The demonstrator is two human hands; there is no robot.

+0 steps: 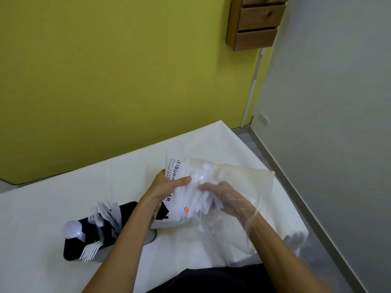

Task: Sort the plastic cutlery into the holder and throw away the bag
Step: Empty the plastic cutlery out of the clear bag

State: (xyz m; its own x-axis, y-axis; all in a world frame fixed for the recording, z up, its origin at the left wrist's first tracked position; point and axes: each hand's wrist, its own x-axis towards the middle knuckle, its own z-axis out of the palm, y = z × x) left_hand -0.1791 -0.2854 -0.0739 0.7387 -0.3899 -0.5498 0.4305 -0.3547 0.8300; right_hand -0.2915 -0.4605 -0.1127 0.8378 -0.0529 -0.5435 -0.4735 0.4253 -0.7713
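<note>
A clear plastic bag (237, 174) printed with black lettering hangs just above the table at centre right. My left hand (167, 187) grips its printed left side, thumb on top. My right hand (230, 199) is inside the bag, seen through the film, fingers closed around a bundle of white plastic cutlery (203, 187). A black cutlery holder (72, 248) stands on the table at lower left, partly behind my left forearm. It holds white spoons (73, 229), forks (91, 250) and knives (108, 212).
The table is covered by a white cloth (63, 197), its right edge (281, 199) close to the bag. A yellow-green wall rises behind, with a wooden shelf unit (256, 22) high on the right. Grey floor runs along the right side.
</note>
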